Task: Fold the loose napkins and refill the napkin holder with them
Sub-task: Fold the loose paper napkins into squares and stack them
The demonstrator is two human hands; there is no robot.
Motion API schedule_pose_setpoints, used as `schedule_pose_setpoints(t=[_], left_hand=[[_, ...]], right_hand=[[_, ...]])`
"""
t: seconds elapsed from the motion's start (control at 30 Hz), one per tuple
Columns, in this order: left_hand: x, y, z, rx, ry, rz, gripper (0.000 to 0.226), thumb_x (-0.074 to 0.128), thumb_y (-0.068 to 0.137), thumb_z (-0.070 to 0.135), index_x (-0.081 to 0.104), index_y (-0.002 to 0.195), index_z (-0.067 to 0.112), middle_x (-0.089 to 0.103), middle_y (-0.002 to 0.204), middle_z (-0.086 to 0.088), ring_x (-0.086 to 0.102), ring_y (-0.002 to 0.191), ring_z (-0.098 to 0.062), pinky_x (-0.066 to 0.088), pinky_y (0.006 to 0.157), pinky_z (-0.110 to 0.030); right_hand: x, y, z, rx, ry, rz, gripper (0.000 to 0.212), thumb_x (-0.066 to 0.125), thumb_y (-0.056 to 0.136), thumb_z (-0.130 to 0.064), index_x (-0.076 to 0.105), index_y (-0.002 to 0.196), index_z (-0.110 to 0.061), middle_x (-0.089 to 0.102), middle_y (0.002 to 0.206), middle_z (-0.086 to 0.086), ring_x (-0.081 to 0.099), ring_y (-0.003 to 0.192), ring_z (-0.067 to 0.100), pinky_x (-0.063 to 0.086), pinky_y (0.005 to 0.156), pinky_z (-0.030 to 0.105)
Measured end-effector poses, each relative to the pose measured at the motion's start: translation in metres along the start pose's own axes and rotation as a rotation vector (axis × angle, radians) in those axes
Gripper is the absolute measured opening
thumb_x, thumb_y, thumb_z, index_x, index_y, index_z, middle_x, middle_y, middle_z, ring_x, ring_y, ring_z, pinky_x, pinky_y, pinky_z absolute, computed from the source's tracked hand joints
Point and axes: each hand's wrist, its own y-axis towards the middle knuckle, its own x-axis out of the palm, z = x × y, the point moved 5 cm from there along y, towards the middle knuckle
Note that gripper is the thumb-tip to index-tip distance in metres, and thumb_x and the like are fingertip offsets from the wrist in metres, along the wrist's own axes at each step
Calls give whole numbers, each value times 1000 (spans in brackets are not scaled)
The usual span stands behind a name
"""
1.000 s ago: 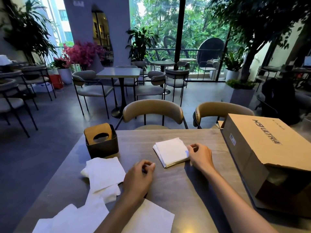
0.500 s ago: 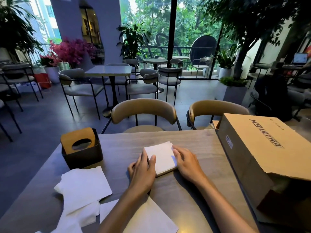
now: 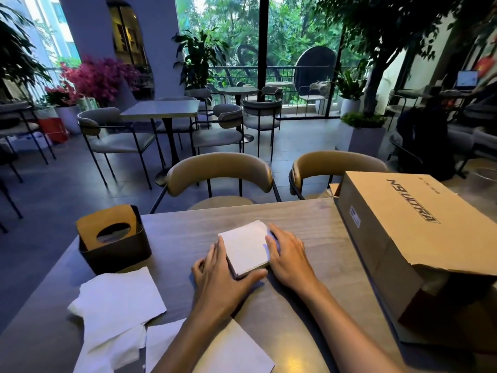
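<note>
White folded napkin stack [image 3: 246, 247] squeezed between both hands (left [image 3: 219, 275], right [image 3: 289, 255]), fingers flat against its sides.

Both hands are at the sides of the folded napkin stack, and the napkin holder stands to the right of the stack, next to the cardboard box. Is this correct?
Not fully. In the head view, the left hand and right hand do flank the folded napkin stack, but the napkin holder stands to its left; the cardboard box is on the right.
</note>
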Motion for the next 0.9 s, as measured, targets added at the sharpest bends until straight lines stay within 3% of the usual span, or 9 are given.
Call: schedule_pose_setpoints(t=[0.13, 0.27, 0.43, 0.6, 0.67, 0.73, 0.83, 0.9], left_hand=[[-4, 1, 4, 61, 64, 15, 115, 51, 56, 98, 19, 148, 38, 43, 144, 15, 37, 134, -15, 29, 110, -44], [-3, 3, 0, 75, 53, -7, 107, 47, 68, 88, 11, 152, 33, 41, 149, 11, 32, 137, -16, 22, 113, -39], [-4, 3, 0, 40, 40, -37, 114, 48, 66, 89, 4, 155, 32, 36, 152, 10, 27, 140, -19, 18, 108, -32], [-15, -3, 5, -57, -156, -166, 120, 77, 69, 64, 1, 156, 31, 27, 157, 6, 16, 144, -23, 20, 109, -34], [-25, -3, -1, -170, -432, -285, 120, 80, 70, 53, 4, 158, 27, 23, 162, 3, 20, 148, -22, 25, 115, -35], [-41, -10, -9, -181, -597, -340, 101, 72, 75, 48, 17, 157, 25, 30, 160, 1, 31, 146, -17, 32, 113, -30], [-67, -43, -19, -103, -483, -237, 61, 63, 82, 58, 55, 136, 32, 58, 135, 10, 51, 130, -11, 48, 97, -20], [-81, -66, -23, 41, -68, -143, 61, 57, 75, 80, 64, 118, 38, 56, 116, 24, 48, 118, 1, 41, 96, -25]], right_hand=[[-3, -2, -1, 30, -7, 14, 34, 39, 106, -31, 54, 135, -26, 61, 123, -5, 50, 116, 12, 27, 98, 28], [-7, -6, 0, 71, 4, 37, 37, 37, 107, -32, 54, 140, -28, 61, 128, -9, 47, 122, 9, 25, 104, 32], [-8, -7, -2, 88, 15, 53, 35, 37, 107, -33, 56, 135, -24, 62, 126, -5, 48, 121, 11, 24, 102, 30], [-18, -10, 7, 215, 164, 150, 46, 41, 105, -40, 47, 146, -19, 57, 136, 0, 46, 130, 18, 29, 114, 37], [-25, -15, 11, 274, 253, 232, 46, 44, 104, -42, 49, 144, -22, 57, 137, 2, 50, 128, 19, 39, 112, 47], [-31, -26, 13, 308, 298, 299, 43, 48, 102, -43, 51, 140, -24, 58, 133, 1, 54, 122, 19, 46, 106, 49], [-39, -50, 10, 315, 319, 351, 36, 51, 100, -42, 53, 133, -27, 59, 121, -3, 57, 112, 17, 51, 99, 46], [-42, -65, 5, 284, 312, 358, 30, 54, 100, -37, 55, 127, -26, 60, 115, -3, 59, 107, 16, 54, 95, 42]])
